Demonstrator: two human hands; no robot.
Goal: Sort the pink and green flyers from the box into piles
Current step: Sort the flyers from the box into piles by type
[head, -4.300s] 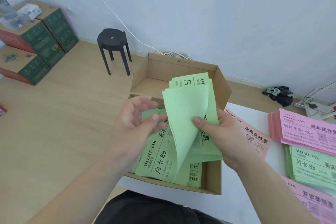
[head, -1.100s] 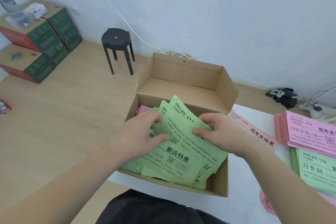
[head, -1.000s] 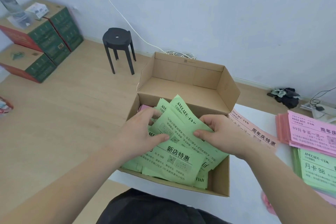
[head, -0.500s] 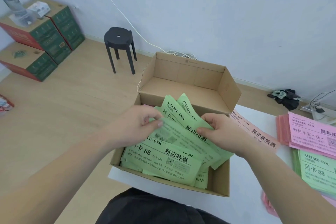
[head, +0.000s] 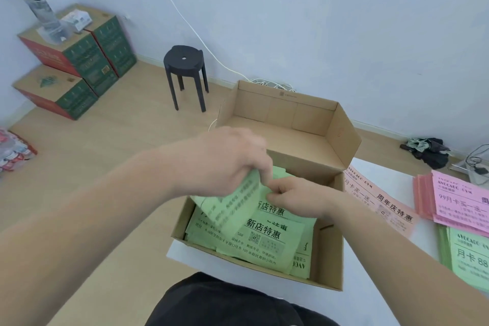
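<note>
The left hand, fingers curled, pinches a green flyer (hiding the far-left corner of the cardboard box); the right hand pinches green sheets beneath, printed 新店特惠. A black stool stands upper centre-left.

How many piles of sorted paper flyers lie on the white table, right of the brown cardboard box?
2. A pink flyer pile sits at the right edge; a green flyer pile lies just nearer, partly under it. More may lie outside the frame.

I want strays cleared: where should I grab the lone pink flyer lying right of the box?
Probably pinch the pink flyer at its near end, coming from the front: it lies flat, far end by the box, near edge on bare table.
</note>
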